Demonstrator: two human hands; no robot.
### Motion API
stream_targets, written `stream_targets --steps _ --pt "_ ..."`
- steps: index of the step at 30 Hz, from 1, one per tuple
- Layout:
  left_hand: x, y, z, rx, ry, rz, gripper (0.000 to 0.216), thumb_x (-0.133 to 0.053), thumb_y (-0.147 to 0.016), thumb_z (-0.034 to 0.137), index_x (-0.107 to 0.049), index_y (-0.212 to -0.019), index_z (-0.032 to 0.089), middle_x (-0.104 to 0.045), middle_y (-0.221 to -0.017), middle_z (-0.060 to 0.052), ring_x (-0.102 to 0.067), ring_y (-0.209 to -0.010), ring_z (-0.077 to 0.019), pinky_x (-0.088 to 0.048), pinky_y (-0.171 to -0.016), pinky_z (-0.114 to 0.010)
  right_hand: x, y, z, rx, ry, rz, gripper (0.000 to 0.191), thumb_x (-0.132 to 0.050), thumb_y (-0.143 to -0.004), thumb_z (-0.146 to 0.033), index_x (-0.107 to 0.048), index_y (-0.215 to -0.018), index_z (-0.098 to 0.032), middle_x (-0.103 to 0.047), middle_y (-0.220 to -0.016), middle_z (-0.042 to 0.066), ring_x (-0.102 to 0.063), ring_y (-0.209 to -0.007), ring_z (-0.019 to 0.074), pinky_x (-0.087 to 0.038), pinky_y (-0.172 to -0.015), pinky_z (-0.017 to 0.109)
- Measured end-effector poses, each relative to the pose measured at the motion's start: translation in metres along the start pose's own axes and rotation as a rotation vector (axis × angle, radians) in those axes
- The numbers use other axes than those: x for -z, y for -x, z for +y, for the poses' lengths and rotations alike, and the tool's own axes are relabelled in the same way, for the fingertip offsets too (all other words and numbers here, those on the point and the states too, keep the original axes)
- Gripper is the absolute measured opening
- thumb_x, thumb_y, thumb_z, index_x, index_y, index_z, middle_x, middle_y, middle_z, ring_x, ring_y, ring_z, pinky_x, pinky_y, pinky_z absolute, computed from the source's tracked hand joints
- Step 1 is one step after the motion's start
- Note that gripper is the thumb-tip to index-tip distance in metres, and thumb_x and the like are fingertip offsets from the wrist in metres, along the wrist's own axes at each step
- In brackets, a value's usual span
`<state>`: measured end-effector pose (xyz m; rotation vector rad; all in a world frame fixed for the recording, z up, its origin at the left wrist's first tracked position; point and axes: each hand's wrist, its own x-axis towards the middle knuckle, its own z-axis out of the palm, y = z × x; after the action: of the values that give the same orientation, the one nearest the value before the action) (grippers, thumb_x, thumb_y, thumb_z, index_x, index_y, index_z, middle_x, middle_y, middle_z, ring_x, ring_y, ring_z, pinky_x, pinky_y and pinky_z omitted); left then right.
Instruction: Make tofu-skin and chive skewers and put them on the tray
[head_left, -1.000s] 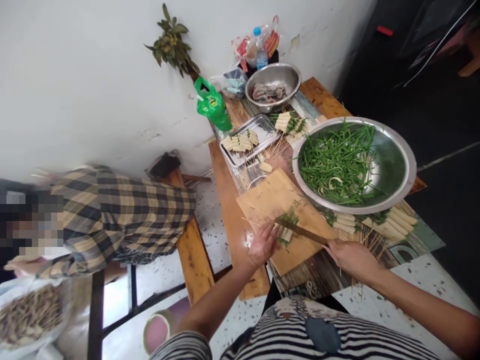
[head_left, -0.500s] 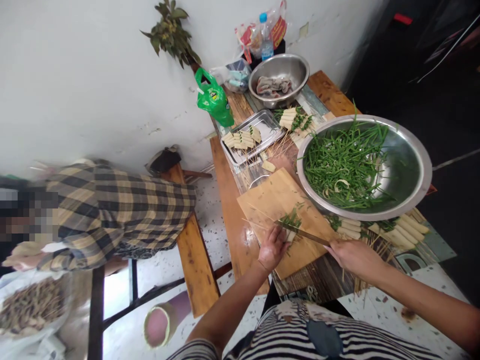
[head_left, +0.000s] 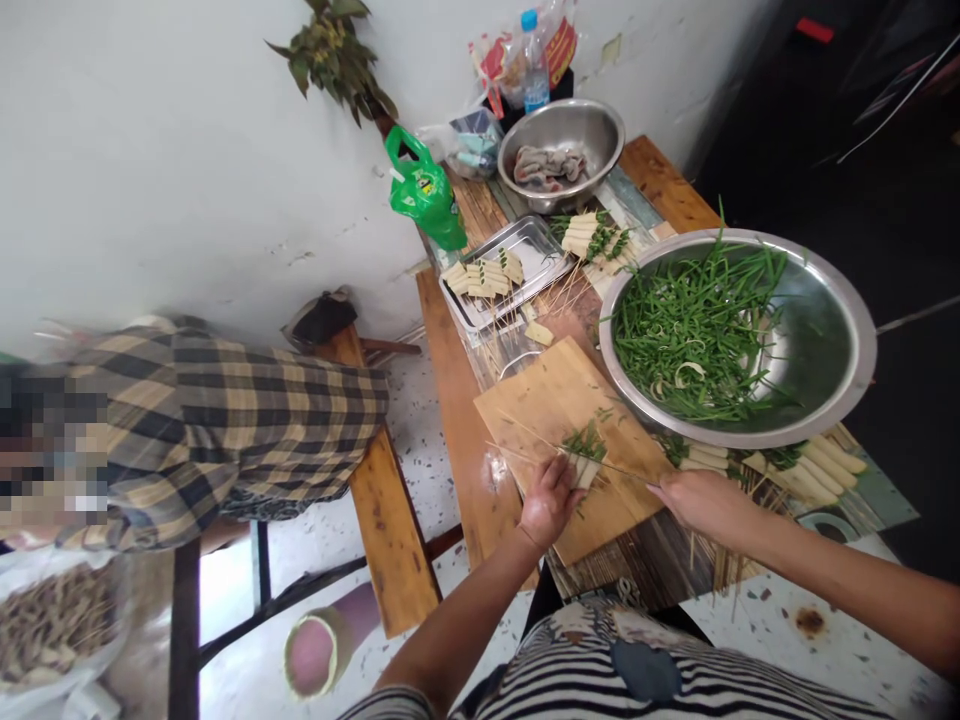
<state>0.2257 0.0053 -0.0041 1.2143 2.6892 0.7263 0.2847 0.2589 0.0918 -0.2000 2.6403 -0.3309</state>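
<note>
On the wooden cutting board (head_left: 536,395), my left hand (head_left: 549,500) presses its curled fingers on a skewered pale roll (head_left: 589,472), like tofu skin, with chopped greens (head_left: 585,440) at its far end. My right hand (head_left: 705,508) grips a knife (head_left: 619,469) by its handle. The blade lies across the roll beside my left fingertips, seen almost edge-on. Thin skewers (head_left: 517,428) stick out to the left of the roll. More pale skewered rolls (head_left: 817,470) rest under the rim of the large steel basin (head_left: 859,345), which holds long green stalks (head_left: 690,330).
A metal tray (head_left: 536,245) bears finished-looking skewers beside another pile of skewers (head_left: 585,240). Behind stand a steel bowl (head_left: 607,140) with greyish pieces, a green bag (head_left: 431,205) and a bottle (head_left: 535,65). A person in a plaid shirt (head_left: 277,410) sits left, near a bench (head_left: 394,530).
The knife blade has turned from showing its flat side to nearly edge-on, and more of the pale roll shows beside it. My left hand stays on the roll. The view has shifted slightly.
</note>
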Motion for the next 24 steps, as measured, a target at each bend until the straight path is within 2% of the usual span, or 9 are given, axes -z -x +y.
stream_targets --steps 4,8,12,14,16,18,21,24 --pt "0.004 -0.001 0.004 0.001 -0.016 0.002 0.042 -0.052 -0.091 0.043 -0.061 -0.118 0.012 -0.060 -0.119 -0.017 -0.054 -0.116 -0.0277 -0.052 -0.096 -0.044 -0.009 -0.016 -0.013 -0.063 0.009 -0.008 0.044 -0.031 -0.099 -0.034 -0.065 -0.082 -0.012 -0.070 -0.071 0.013 -0.068 -0.064 0.0220 -0.042 -0.053 0.027" --pt "0.027 -0.009 0.001 -0.062 -0.052 -0.036 0.037 -0.044 -0.095 0.035 -0.057 -0.125 0.017 -0.061 -0.121 -0.014 -0.053 -0.118 -0.0260 -0.046 -0.102 -0.047 -0.016 -0.014 -0.008 -0.163 -0.042 0.133 0.052 -0.026 -0.100 -0.041 -0.064 -0.080 -0.013 -0.071 -0.074 0.012 -0.068 -0.066 0.0214 -0.040 -0.056 0.027" --pt "0.053 -0.028 -0.016 -0.124 -0.136 -0.200 0.049 -0.040 -0.090 0.016 -0.044 -0.138 0.024 -0.054 -0.134 -0.010 -0.043 -0.130 -0.0256 -0.032 -0.111 -0.051 -0.007 -0.002 0.002 -0.270 -0.061 0.258 0.055 -0.022 -0.100 -0.045 -0.062 -0.079 -0.013 -0.069 -0.071 0.012 -0.066 -0.063 0.0218 -0.036 -0.054 0.028" --pt "0.059 -0.039 -0.027 -0.110 -0.196 -0.283 0.057 -0.044 -0.087 0.012 -0.039 -0.142 0.024 -0.056 -0.130 -0.010 -0.045 -0.127 -0.0254 -0.028 -0.112 -0.052 -0.005 0.007 0.007 -0.282 -0.101 0.294 0.055 -0.022 -0.100 -0.046 -0.061 -0.079 -0.014 -0.068 -0.068 0.011 -0.065 -0.062 0.0211 -0.035 -0.055 0.028" --pt "0.061 -0.047 -0.037 -0.044 -0.179 -0.344 0.059 -0.047 -0.084 0.009 -0.041 -0.141 0.024 -0.061 -0.118 -0.009 -0.050 -0.118 -0.0241 -0.027 -0.112 -0.051 -0.009 0.018 0.009 -0.288 -0.139 0.325 0.055 -0.022 -0.099 -0.048 -0.061 -0.077 -0.015 -0.066 -0.066 0.010 -0.064 -0.061 0.0209 -0.036 -0.056 0.028" --pt "0.060 -0.049 -0.043 0.087 -0.035 -0.362 0.055 -0.050 -0.081 0.009 -0.049 -0.135 0.022 -0.063 -0.107 -0.009 -0.053 -0.110 -0.0236 -0.030 -0.109 -0.049 -0.019 0.031 0.009 -0.291 -0.162 0.344 0.055 -0.024 -0.099 -0.049 -0.060 -0.074 -0.016 -0.065 -0.063 0.010 -0.063 -0.059 0.0211 -0.037 -0.056 0.029" --pt "0.059 -0.040 -0.042 0.293 0.182 -0.303 0.042 -0.053 -0.080 0.012 -0.062 -0.120 0.020 -0.065 -0.097 -0.009 -0.057 -0.099 -0.0236 -0.041 -0.098 -0.044 -0.037 0.047 0.005 -0.290 -0.208 0.368 0.054 -0.024 -0.098 -0.048 -0.060 -0.072 -0.017 -0.065 -0.063 0.010 -0.063 -0.059 0.0215 -0.040 -0.056 0.029" --pt "0.058 -0.020 -0.032 0.458 0.283 -0.226 0.025 -0.051 -0.084 0.022 -0.069 -0.102 0.019 -0.066 -0.086 -0.008 -0.060 -0.088 -0.0219 -0.048 -0.085 -0.037 -0.052 0.057 -0.002 -0.336 -0.269 0.378 0.055 -0.022 -0.099 -0.047 -0.060 -0.072 -0.017 -0.067 -0.064 0.010 -0.065 -0.061 0.0225 -0.042 -0.057 0.030"
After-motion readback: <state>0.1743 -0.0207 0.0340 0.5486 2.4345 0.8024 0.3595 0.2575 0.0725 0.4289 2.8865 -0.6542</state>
